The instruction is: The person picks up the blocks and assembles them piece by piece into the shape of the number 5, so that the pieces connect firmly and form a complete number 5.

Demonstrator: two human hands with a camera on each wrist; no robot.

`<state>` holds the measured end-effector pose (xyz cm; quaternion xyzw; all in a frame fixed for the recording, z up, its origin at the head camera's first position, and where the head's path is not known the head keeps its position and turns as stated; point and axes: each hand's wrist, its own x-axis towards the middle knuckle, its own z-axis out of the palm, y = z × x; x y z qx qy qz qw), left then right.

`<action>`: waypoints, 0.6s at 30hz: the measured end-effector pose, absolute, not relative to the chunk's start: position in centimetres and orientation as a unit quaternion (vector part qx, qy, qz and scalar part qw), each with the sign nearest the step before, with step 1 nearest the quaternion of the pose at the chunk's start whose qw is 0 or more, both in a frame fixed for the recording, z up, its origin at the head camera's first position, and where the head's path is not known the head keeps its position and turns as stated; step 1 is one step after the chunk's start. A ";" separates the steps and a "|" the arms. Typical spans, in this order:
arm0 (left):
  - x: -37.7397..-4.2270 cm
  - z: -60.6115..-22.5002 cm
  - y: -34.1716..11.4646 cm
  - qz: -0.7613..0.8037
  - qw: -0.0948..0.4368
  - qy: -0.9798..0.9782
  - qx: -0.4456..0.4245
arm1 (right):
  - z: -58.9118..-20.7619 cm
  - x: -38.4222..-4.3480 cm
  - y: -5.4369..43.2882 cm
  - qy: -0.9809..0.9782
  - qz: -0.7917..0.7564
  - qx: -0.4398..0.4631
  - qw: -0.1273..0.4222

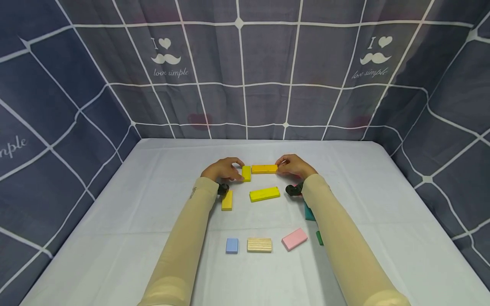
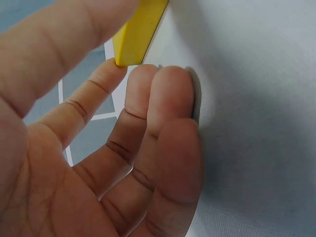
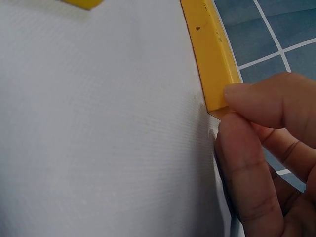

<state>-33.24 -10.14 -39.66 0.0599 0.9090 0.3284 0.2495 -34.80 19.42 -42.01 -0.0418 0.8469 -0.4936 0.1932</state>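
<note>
My left hand (image 1: 223,169) pinches a short yellow block (image 1: 246,174) between thumb and index finger, its other fingers curled below in the left wrist view. Close beside that block lies a longer orange-yellow block (image 1: 264,169), crosswise to it. At its right end, the fingertips of my right hand (image 1: 295,165) grip the corner, which the right wrist view shows close up (image 3: 212,64). Nearer to me, a bright yellow block (image 1: 265,194) lies slightly tilted between the forearms. Another yellow block (image 1: 227,200) sits by the left wrist, partly covered by it.
Closer to me lie a blue block (image 1: 232,245), a ridged beige block (image 1: 259,245) and a pink block (image 1: 294,239). A teal block (image 1: 309,212) and a green block (image 1: 319,238) are partly hidden by the right forearm. Dark checked cloth (image 1: 268,106) hangs around the white table (image 1: 153,191).
</note>
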 end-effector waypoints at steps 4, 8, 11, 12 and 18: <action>-33.3 -39.7 -10.0 0.337 0.250 0.906 0.055 | -42.1 -34.8 19.4 0.850 -0.490 -0.043 0.187; -33.4 -39.8 -9.9 0.340 0.251 0.905 0.051 | -42.0 -34.8 19.3 0.852 -0.487 -0.038 0.190; -33.4 -39.9 -9.8 0.344 0.252 0.903 0.049 | -42.0 -34.8 19.3 0.852 -0.486 -0.036 0.191; -33.4 -39.9 -9.8 0.345 0.253 0.903 0.049 | -42.0 -34.8 19.3 0.852 -0.487 -0.036 0.191; -33.5 -39.8 -9.8 0.347 0.256 0.901 0.046 | -42.0 -34.8 19.2 0.854 -0.483 -0.035 0.189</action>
